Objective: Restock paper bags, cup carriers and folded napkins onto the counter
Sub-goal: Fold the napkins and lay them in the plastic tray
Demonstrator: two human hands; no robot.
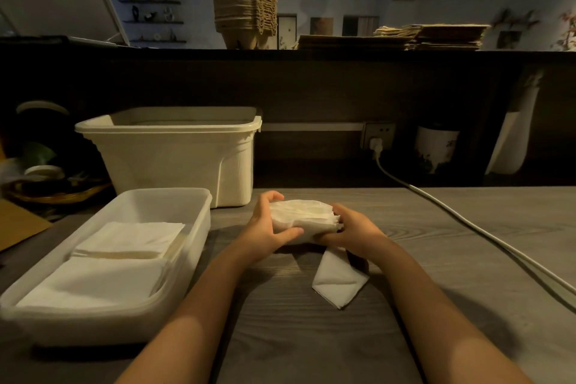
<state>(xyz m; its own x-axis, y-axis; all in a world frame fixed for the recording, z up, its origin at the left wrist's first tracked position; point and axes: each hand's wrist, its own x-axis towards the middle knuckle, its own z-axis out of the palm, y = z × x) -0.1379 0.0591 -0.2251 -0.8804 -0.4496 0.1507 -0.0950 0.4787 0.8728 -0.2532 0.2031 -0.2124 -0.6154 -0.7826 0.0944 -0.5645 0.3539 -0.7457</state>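
Note:
A thick bundle of white napkins (300,217) sits between both hands just above the grey wooden table. My left hand (265,227) grips its left end, thumb laid across the front. My right hand (349,232) grips the right end, fingers curled round the folded edges. One loose napkin (338,277) hangs down from the bundle onto the table. To the left, a shallow white tray (199,227) holds two stacks of folded napkins (124,259). On the raised counter behind stand stacked cup carriers (244,17) and flat brown paper bags (405,37).
A deep cream plastic bin (174,153) stands behind the tray. A white power cable (467,221) runs from a wall socket (377,137) across the table's right side. A white canister (436,146) sits at the back right. Clutter and a basket (46,190) lie at far left.

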